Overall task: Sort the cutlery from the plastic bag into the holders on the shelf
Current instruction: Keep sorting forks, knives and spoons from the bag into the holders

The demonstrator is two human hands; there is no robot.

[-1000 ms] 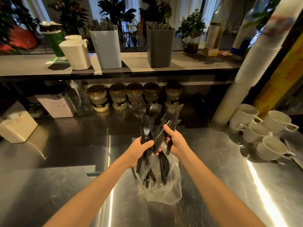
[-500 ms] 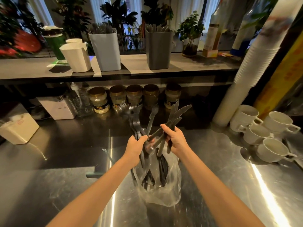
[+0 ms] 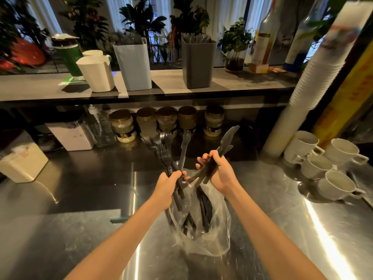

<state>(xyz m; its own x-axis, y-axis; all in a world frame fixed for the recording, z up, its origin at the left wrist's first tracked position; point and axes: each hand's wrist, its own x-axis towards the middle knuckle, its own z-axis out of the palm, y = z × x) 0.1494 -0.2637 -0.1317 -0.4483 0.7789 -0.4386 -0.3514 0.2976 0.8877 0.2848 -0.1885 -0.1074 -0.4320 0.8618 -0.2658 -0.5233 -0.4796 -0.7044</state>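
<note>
Over the plastic bag (image 3: 212, 239) at lower centre we are splitting types, left hand (image 3: 166, 186) clenched round black forks (image 3: 166, 152), right hand (image 3: 222, 174) round black knives (image 3: 228, 138); next, we judge, forks rise to the pale blue holder (image 3: 133, 65), knives to the dark grey holder (image 3: 197, 65).

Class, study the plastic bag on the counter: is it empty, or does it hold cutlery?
Not empty: dark cutlery shows through the clear plastic bag, and more sticks out of its open mouth.
</note>
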